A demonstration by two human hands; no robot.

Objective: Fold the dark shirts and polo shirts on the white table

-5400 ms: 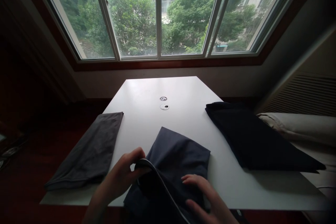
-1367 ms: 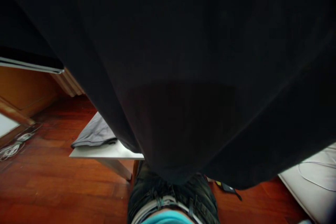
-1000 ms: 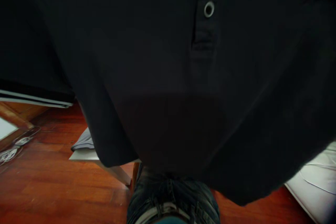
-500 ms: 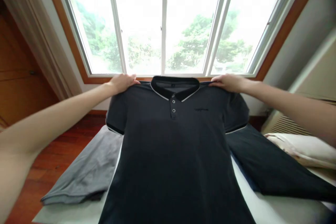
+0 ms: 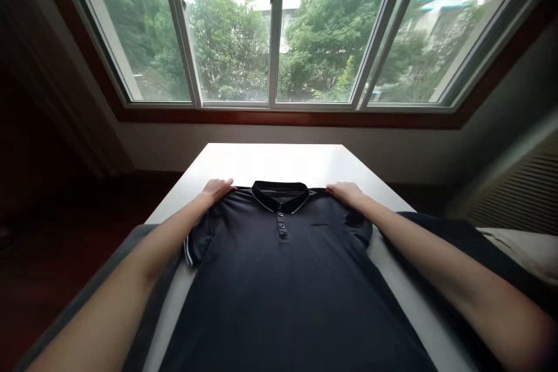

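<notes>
A dark navy polo shirt (image 5: pixel 279 290) lies spread face up on the white table (image 5: pixel 270 163), its black collar (image 5: pixel 279 195) toward the window. The collar and sleeves have pale trim. My left hand (image 5: pixel 217 189) grips the shirt's left shoulder near the collar, and my right hand (image 5: pixel 344 192) grips the opposite shoulder. My forearms stretch over the shirt's sides. The shirt's hem runs out of view at the bottom.
A folded grey garment (image 5: pixel 108 279) lies at the table's left, partly under my left arm. A folded black garment (image 5: pixel 479 256) lies at the right. A pale cushion (image 5: pixel 518 250) sits beyond it. The table's far end meets the wall beneath a wide window (image 5: pixel 274 29).
The shirt, earlier hanging close before the camera and then held up high by its shoulders, has come down and now lies on the table. Both hands have moved down with it.
</notes>
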